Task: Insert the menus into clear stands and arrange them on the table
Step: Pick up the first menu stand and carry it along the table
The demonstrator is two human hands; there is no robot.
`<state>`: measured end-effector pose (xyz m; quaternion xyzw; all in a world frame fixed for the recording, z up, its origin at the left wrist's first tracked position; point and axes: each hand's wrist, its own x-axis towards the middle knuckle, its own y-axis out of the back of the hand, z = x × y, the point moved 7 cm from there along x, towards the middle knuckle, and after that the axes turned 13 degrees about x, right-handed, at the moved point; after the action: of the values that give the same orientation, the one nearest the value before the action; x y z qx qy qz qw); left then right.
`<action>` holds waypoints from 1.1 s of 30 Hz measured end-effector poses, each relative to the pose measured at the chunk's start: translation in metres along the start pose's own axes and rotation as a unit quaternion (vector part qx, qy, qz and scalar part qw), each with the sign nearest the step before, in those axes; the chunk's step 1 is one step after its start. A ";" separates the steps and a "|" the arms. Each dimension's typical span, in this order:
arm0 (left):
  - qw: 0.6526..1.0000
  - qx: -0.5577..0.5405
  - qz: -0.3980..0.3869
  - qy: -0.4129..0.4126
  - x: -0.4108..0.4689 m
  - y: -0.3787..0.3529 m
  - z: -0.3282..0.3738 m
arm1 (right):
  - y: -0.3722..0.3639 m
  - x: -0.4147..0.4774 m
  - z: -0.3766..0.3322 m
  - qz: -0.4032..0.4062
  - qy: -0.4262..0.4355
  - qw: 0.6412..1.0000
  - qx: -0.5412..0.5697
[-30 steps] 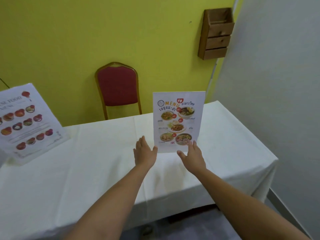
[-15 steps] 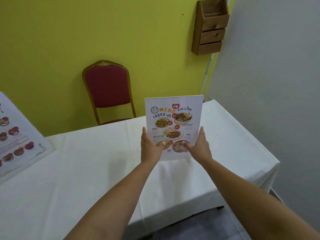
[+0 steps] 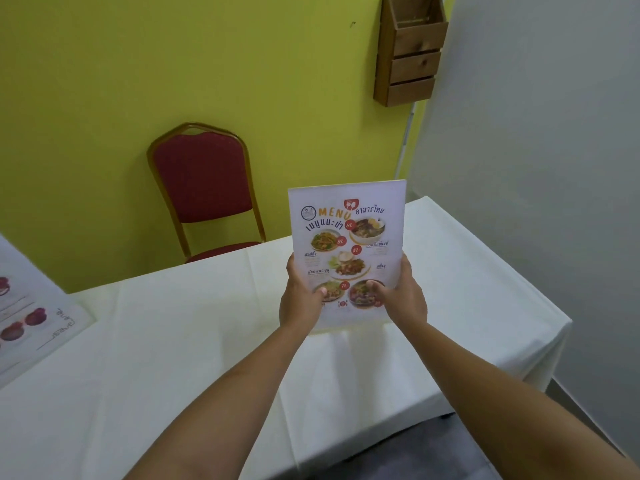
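An upright clear stand holding a Thai food menu (image 3: pixel 346 237) is held over the right half of the white-clothed table (image 3: pixel 173 341). My left hand (image 3: pixel 299 299) grips its lower left edge, thumb on the front. My right hand (image 3: pixel 401 299) grips the lower right edge the same way. The stand's base is hidden behind my hands, so I cannot tell whether it touches the cloth. A second stand with a menu (image 3: pixel 31 306) leans at the far left, cut off by the frame edge.
A red padded chair (image 3: pixel 204 188) with a gold frame stands behind the table against the yellow wall. A wooden wall rack (image 3: pixel 408 53) hangs at the upper right. A grey wall runs along the table's right end, where the cloth drops off.
A second ago both hands were open just short of the standing menu. They have since closed on its lower edges and hold it, nearer and larger in view.
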<state>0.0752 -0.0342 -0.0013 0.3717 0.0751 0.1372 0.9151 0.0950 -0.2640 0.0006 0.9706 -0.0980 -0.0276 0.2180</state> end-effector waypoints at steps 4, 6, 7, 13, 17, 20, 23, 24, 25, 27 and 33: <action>1.000 0.003 -0.008 -0.001 0.011 0.006 0.005 | -0.001 0.004 -0.005 0.009 0.001 1.000 -0.008; 1.000 0.002 -0.017 -0.010 0.020 0.006 0.013 | 0.004 0.009 -0.010 0.018 0.010 1.000 -0.011; 1.000 0.003 -0.022 -0.014 0.025 0.006 0.018 | 0.009 0.012 -0.013 0.023 0.014 1.000 -0.012; 0.998 0.028 -0.030 -0.050 0.056 -0.011 0.064 | 0.044 0.041 -0.021 0.059 0.026 0.998 -0.006; 0.996 0.042 -0.031 -0.075 0.076 -0.034 0.099 | 0.073 0.069 -0.013 0.091 0.016 0.996 -0.019; 0.995 0.051 -0.037 -0.084 0.089 -0.056 0.127 | 0.097 0.093 -0.004 0.108 0.004 0.994 -0.027; 0.994 0.059 -0.034 -0.091 0.106 -0.078 0.153 | 0.120 0.118 0.002 0.123 0.000 0.992 -0.028; 0.993 0.062 -0.034 -0.094 0.112 -0.086 0.162 | 0.127 0.127 0.004 0.129 -0.004 0.991 -0.029; 0.993 0.064 -0.035 -0.097 0.119 -0.095 0.170 | 0.134 0.136 0.006 0.134 -0.006 0.991 -0.029; 0.992 0.068 -0.037 -0.096 0.132 -0.111 0.184 | 0.145 0.154 0.010 0.142 -0.004 0.990 -0.028; 0.990 0.098 -0.038 -0.090 0.166 -0.149 0.207 | 0.162 0.200 0.024 0.143 -0.007 0.989 -0.029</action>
<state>0.3122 -0.2222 0.0360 0.4673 0.0199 0.0603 0.8818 0.2594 -0.4581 0.0465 0.9396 -0.2364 -0.0053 0.2474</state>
